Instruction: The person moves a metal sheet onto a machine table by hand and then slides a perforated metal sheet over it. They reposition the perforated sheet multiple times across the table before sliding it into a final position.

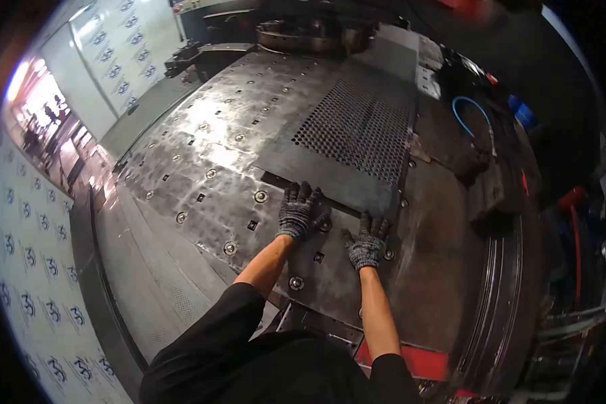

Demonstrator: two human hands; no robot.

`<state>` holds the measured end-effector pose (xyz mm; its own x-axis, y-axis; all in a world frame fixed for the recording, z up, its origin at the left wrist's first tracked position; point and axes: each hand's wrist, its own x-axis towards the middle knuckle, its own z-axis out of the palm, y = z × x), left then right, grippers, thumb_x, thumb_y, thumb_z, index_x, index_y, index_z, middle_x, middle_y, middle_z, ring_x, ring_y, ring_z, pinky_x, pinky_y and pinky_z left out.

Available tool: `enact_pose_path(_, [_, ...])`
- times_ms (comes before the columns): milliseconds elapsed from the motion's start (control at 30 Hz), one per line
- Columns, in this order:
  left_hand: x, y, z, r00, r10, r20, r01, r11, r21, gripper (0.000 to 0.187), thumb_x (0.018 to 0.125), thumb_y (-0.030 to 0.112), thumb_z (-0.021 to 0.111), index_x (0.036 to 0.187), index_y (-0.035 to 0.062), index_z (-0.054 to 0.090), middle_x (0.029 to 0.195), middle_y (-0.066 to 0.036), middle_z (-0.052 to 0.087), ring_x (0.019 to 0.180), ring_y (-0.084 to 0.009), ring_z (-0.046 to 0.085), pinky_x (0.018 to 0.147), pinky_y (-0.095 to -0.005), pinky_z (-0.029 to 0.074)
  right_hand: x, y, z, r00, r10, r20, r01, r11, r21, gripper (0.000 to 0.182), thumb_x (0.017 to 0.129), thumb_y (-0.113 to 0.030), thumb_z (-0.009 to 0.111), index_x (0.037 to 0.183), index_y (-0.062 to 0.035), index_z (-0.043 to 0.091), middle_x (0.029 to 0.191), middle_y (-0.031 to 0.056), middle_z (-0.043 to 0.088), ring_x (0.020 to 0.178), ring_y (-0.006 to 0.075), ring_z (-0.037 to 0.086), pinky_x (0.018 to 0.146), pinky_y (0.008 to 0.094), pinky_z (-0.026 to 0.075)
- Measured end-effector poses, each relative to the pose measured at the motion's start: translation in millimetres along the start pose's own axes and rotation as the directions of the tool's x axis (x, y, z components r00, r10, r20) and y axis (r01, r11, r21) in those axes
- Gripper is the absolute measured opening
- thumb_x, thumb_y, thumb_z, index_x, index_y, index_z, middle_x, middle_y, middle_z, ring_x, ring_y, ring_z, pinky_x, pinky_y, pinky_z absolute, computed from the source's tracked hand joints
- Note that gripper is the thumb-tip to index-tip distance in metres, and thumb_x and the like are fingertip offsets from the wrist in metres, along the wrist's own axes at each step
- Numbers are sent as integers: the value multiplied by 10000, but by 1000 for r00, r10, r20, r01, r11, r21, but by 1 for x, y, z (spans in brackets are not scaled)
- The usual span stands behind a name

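A dark metal sheet (357, 176), punched with rows of round holes over its far part, lies on a steel machine table (215, 148). Both my hands wear grey knitted work gloves with darker fingers. My left hand (301, 210) reaches the sheet's near edge, its fingers stretched out and spread, fingertips right at the plain border. Farther right, my right hand (368, 241) rests with spread fingers just below the same edge, near the sheet's right corner. Neither hand is wrapped around anything.
Ball rollers (260, 196) and small square slots dot the table. A round machine part (296, 35) stands at the far end. On the right are a blue hose (466, 99) and a metal rail (498, 289). A red panel (424, 363) sits low in front.
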<state>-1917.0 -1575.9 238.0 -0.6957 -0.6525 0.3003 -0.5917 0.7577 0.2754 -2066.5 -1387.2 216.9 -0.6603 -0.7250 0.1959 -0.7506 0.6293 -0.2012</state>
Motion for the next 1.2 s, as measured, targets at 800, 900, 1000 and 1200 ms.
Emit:
enact_pose_path(800, [-155,-207,-90,571,-794,-209,820,562,110,946,937,791,541,1703,256,392,1816,-156,199,1661,-487,105,1311,-669,74,-45,22,-24,991,-111,78,113,993,-22,788,998,-556,607,1658,-154,459,1698,215,417,1596,439,318,1306,636,218])
enact_pose_path(900, [-150,-207,-93,546,-818,-183,837,542,73,908,939,757,569,1682,255,430,1804,-159,234,1642,-525,133,1288,-714,100,-77,36,-21,981,-135,139,140,990,-26,785,997,-530,619,1633,-89,483,1685,223,431,1597,432,317,1322,616,194])
enact_pose_path(1000, [-139,-203,-98,473,-855,-212,880,470,65,850,947,737,581,1651,271,483,1776,-151,298,1633,-532,151,1285,-717,116,-117,59,-20,957,-224,186,230,973,-13,815,996,-513,623,1635,-37,454,1660,257,443,1581,461,325,1327,620,174])
enact_pose_path(1200, [-121,-211,-96,392,-902,-180,920,387,63,788,988,739,521,1677,368,425,1787,-146,279,1644,-534,91,1285,-730,52,-198,61,-77,923,-372,98,383,912,-144,777,980,-667,608,1454,-54,668,1486,316,596,1382,541,525,1191,683,363])
